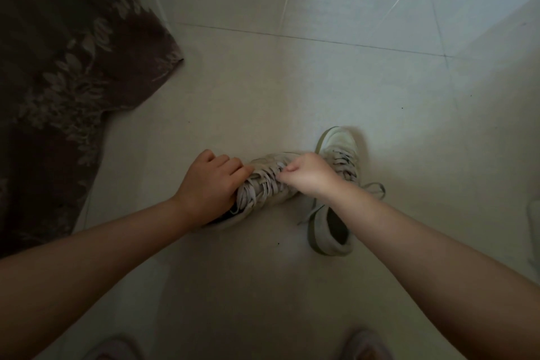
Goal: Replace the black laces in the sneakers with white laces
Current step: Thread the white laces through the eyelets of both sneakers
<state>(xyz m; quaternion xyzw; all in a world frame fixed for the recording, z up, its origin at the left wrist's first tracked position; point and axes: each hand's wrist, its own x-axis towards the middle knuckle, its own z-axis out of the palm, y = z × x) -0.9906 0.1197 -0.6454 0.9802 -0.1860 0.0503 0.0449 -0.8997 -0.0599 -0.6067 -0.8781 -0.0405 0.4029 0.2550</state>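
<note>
- Pale laces (264, 184) criss-cross the near sneaker (257, 193), which lies tilted on the tiled floor (321, 82) in dim light; no black lace shows anywhere.
- Left hand (209, 184) is curled around that sneaker's side near the collar, bracing it.
- Right hand (309, 174) is closed narrow, its fingertips (287, 170) pinching a lace strand high on the lacing.
- Second sneaker (336, 184) stands upright just beside and partly behind the first, already threaded with pale lace, one loose end (377, 187) trailing onto the floor.
- Step in hand, as I judge it: tightening or threading the pale lace through the near sneaker's eyelets, so the task looks well along.
- Next move likely calls for drawing the pinched strand snug while the left hand keeps the shoe from rolling, then evening the ends.
- Dark patterned rug (67, 73) lies well apart at the left.
</note>
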